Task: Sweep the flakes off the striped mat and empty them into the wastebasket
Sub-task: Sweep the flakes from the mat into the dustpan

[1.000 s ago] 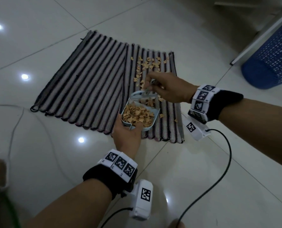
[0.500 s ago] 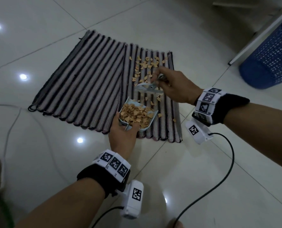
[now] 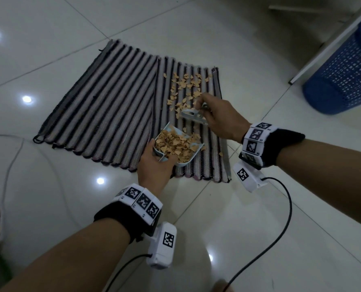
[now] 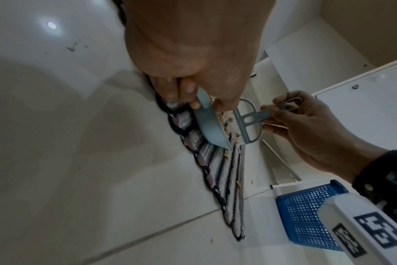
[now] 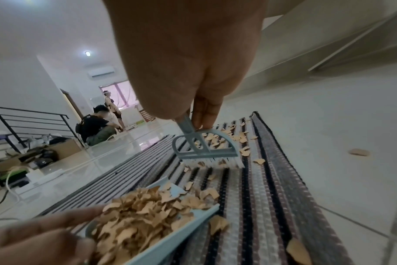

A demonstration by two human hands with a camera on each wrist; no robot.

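A striped mat (image 3: 103, 106) lies on the tiled floor, with tan flakes (image 3: 185, 85) scattered over its right part. My left hand (image 3: 156, 165) grips the handle of a small light-blue dustpan (image 3: 188, 160) heaped with flakes, its lip resting on the mat (image 4: 218, 161). My right hand (image 3: 217, 119) pinches the handle of a small blue brush (image 3: 193, 116). In the right wrist view the brush (image 5: 206, 150) has its white bristles down on the mat among flakes, a short way beyond the dustpan (image 5: 170, 247). The blue mesh wastebasket (image 3: 344, 68) stands at the far right.
A white furniture edge (image 3: 331, 45) runs beside the wastebasket. Cables from the wrist cameras trail over the floor (image 3: 280, 207). A few flakes lie on the mat's near right edge (image 3: 221, 154), and one on the tiles (image 5: 358, 152). People and boxes are far off (image 5: 95, 129).
My right hand has drawn the brush away from the dustpan's lip, up the mat toward the loose flakes. The dustpan stays put in my left hand.
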